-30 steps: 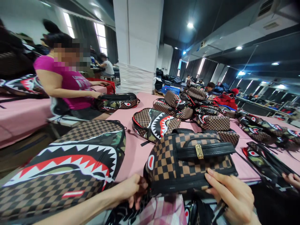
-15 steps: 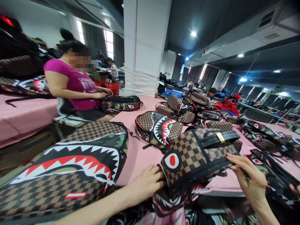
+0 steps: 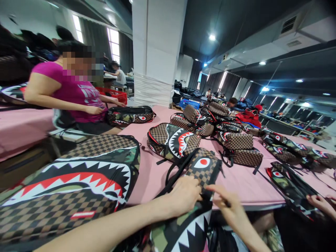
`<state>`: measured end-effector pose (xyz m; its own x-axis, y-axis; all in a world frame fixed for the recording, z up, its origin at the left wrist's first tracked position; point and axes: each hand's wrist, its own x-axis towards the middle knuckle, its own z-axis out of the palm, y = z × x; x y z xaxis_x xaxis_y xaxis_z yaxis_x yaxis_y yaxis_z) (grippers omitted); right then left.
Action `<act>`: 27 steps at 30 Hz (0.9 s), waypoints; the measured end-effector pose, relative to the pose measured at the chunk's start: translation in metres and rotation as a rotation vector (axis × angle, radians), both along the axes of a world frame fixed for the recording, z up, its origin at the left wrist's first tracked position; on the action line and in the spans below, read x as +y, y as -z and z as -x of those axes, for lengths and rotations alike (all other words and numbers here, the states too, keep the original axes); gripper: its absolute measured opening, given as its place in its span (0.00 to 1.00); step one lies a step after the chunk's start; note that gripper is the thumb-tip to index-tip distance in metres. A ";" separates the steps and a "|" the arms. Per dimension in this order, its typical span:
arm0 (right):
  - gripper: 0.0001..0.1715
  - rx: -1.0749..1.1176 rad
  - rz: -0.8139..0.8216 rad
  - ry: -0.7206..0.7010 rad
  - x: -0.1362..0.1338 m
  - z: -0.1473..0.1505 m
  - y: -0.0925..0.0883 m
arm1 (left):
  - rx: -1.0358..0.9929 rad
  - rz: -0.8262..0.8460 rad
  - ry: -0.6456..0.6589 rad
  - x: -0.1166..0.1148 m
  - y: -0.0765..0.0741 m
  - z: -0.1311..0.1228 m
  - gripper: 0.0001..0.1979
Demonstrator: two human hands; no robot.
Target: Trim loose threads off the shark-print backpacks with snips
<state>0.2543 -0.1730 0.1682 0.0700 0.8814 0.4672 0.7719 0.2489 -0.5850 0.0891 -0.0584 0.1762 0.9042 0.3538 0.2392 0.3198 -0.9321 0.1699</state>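
Observation:
A backpack (image 3: pixel 208 174) with brown-and-black checks, a red-and-white eye patch and a camouflage shark-mouth print stands tilted in front of me at the table edge. My left hand (image 3: pixel 187 196) has its fingers curled round the near part of it, and the fingertips are hidden. Just right of the bag is my right hand (image 3: pixel 229 203), its index finger stretched toward the bag's edge and slightly blurred. I cannot tell whether that finger touches the bag. Another shark-mouth backpack (image 3: pixel 86 196), larger in view, lies flat to the left of my arm.
On the pink table (image 3: pixel 236 189) lie a further shark backpack (image 3: pixel 174 141), a pile of checked bags (image 3: pixel 210 119) and a row of bags (image 3: pixel 296 147) at right. A co-worker in a magenta shirt (image 3: pixel 76 94) sits at left. Another person's hand (image 3: pixel 319 203) holds a camouflage bag (image 3: pixel 288 187).
The backpack has turned from lying sideways to pointing away from me, its eye patch now on top. My left hand has moved onto it. My right hand has come off its far end and moved left.

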 end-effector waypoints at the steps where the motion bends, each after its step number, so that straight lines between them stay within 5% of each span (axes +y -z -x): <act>1: 0.14 0.030 0.044 -0.009 0.001 0.011 0.015 | 0.059 0.059 -0.034 0.003 0.009 -0.003 0.11; 5: 0.12 0.000 0.170 -0.012 0.006 0.026 0.040 | 0.068 0.186 0.082 0.027 0.025 0.002 0.10; 11: 0.14 -0.357 0.536 -0.046 0.019 0.034 0.002 | 0.256 -0.118 0.279 0.052 0.000 0.009 0.15; 15: 0.12 -0.478 0.718 -0.115 0.039 0.046 -0.004 | 0.500 -0.085 0.348 0.060 -0.002 -0.007 0.18; 19: 0.13 -0.406 0.689 -0.168 0.042 0.060 0.005 | 0.534 -0.020 0.313 0.066 0.011 -0.011 0.14; 27: 0.10 -0.027 0.530 -0.333 0.031 0.061 0.028 | 0.246 -0.079 0.292 0.056 0.048 -0.005 0.08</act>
<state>0.1932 -0.1423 0.1397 -0.2541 0.9663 -0.0421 0.7191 0.1596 -0.6763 0.0941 -0.0021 0.1279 0.9979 0.0622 0.0191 0.0613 -0.9971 0.0450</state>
